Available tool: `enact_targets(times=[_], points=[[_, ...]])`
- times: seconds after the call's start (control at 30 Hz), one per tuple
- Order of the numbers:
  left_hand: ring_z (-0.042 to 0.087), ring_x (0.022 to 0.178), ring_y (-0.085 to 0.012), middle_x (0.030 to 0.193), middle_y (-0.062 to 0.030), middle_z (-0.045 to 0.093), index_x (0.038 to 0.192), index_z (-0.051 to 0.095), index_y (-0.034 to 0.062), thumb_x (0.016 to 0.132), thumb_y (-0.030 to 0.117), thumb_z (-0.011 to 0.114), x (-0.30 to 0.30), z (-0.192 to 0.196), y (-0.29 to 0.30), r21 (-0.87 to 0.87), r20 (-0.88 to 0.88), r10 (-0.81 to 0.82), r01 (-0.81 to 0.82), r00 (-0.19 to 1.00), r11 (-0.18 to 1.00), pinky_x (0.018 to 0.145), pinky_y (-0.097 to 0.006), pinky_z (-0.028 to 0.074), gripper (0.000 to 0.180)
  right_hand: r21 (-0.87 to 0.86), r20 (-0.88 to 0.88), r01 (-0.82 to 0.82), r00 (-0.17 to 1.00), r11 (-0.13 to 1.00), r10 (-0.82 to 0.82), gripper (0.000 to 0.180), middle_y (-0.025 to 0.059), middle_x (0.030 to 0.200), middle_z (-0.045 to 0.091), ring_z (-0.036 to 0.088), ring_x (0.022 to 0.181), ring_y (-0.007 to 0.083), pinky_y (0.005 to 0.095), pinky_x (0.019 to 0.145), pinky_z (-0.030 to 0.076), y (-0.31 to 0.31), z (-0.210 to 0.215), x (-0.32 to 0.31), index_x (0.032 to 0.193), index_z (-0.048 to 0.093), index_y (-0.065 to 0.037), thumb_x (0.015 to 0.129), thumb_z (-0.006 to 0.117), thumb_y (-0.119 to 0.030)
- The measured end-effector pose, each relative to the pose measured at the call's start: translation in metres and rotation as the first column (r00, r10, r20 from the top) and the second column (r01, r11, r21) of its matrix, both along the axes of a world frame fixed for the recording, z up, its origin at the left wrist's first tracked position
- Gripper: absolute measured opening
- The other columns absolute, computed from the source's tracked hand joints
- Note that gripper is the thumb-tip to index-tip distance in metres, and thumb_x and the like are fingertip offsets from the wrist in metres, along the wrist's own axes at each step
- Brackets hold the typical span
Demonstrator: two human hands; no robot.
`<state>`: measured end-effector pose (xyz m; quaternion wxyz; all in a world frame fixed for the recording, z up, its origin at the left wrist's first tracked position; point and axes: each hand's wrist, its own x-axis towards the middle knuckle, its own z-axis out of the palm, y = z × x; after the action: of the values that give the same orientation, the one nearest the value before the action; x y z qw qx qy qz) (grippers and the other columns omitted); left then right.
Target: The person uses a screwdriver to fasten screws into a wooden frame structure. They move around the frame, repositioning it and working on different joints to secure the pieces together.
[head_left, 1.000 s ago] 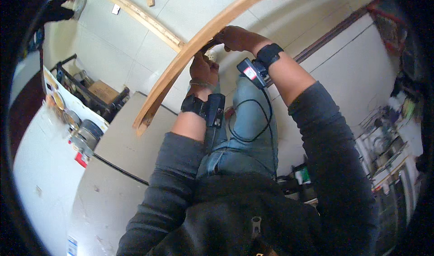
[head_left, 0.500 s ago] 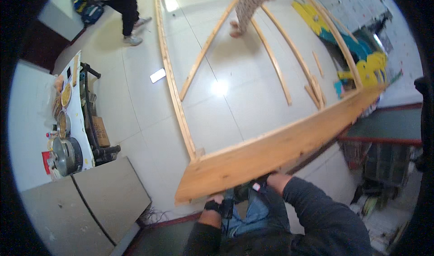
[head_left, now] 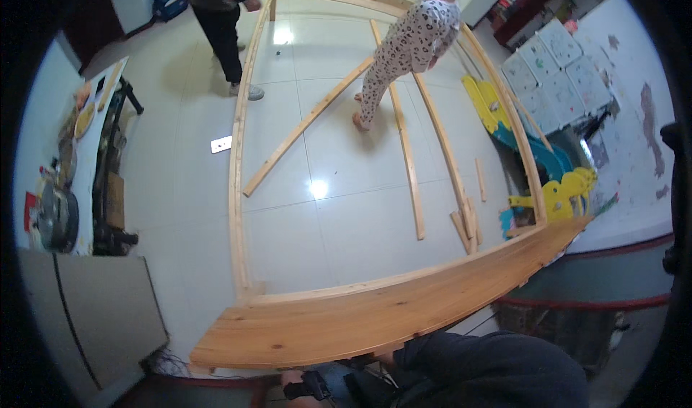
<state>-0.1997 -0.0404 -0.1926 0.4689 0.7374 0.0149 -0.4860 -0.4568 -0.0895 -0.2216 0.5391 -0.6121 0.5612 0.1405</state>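
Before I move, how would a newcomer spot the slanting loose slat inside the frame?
Find the big wooden frame, then the loose slats lying inside it. The slanting slat is the leftmost, the only one running from lower left to upper right.

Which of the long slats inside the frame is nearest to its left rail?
The diagonal slat: its near end is close to the left rail; the others lie farther right.

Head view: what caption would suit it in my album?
Wide board across the near end of a wooden frame, with a person in spotted clothes standing among loose wooden strips.
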Motion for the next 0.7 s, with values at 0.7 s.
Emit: enact_targets(times=[0.7], points=[[0.061, 0.067, -0.0293, 0.071, -0.0163, 0.061, 0.078, 0.056, -0.0005, 0.085, 0.044, 0.050, 0.003, 0.008, 0.018, -0.112, 0.319, 0.222, -0.196, 0.921, 0.974, 0.060, -0.038, 0.045, 0.046, 0.969, -0.048, 0.197, 0.745, 0.151, -0.666, 0.036, -0.0022, 0.055, 0.048, 0.039, 0.040, 0.0052, 0.0175, 0.037, 0.031, -0.021, 0.071, 0.175, 0.095, 0.058, -0.014, 0.089, 0.043, -0.046]])
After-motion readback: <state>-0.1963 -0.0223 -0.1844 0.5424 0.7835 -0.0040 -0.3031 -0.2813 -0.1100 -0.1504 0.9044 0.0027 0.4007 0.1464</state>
